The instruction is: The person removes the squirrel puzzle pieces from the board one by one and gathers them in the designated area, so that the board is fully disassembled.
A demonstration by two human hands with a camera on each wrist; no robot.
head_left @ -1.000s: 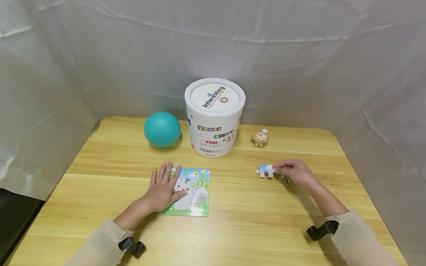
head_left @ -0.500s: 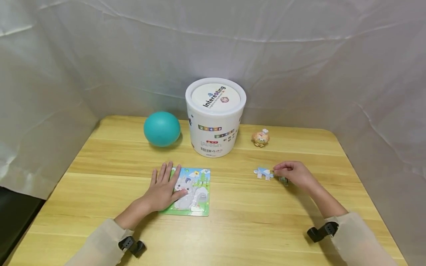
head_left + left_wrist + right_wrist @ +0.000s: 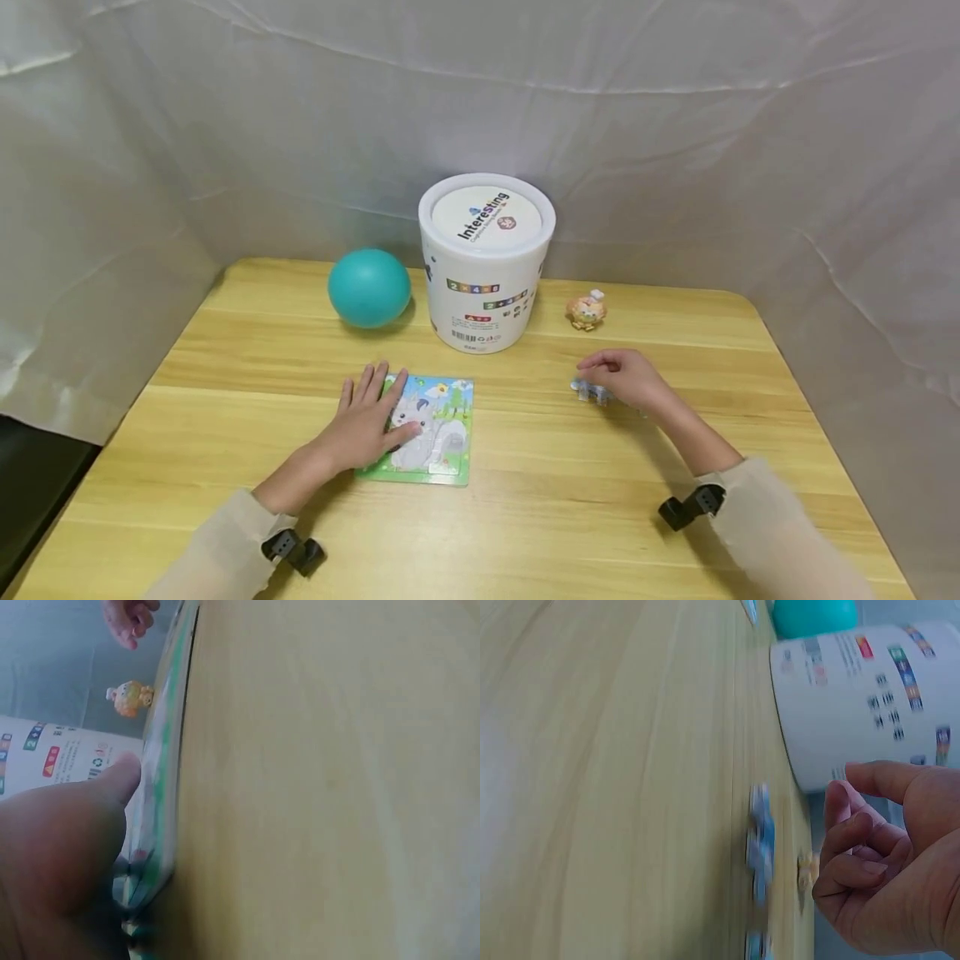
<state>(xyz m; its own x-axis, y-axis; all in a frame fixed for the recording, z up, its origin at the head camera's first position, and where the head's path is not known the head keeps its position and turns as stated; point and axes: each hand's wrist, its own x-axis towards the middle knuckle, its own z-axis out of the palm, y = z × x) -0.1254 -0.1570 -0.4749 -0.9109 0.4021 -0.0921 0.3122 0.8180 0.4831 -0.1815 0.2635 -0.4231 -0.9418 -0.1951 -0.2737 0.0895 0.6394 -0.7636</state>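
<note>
My left hand [image 3: 362, 425] rests flat with spread fingers on the left part of a square jigsaw puzzle [image 3: 452, 454], which pictures a grey squirrel on grass. In the left wrist view the thumb lies over the puzzle's edge [image 3: 169, 787]. To the right, my right hand [image 3: 626, 382] hovers over joined blue-and-white jigsaw pieces [image 3: 583, 390], partly covering them. The right wrist view has these pieces [image 3: 760, 844] lying on the table, apart from the loosely bent fingers, with nothing between thumb and forefinger. Another jigsaw piece [image 3: 755, 946] shows at that view's lower edge.
A white lidded bucket [image 3: 483, 292] stands at the back of the wooden table [image 3: 525, 533]. Left of it sits a teal ball [image 3: 369, 287], and to its right a small orange figurine [image 3: 586, 312]. Grey cloth [image 3: 660, 167] hangs behind the table.
My right hand has let go of the blue-and-white jigsaw pieces and moved left over them. The pieces first shifted slightly left and turned. My left hand stays on the puzzle.
</note>
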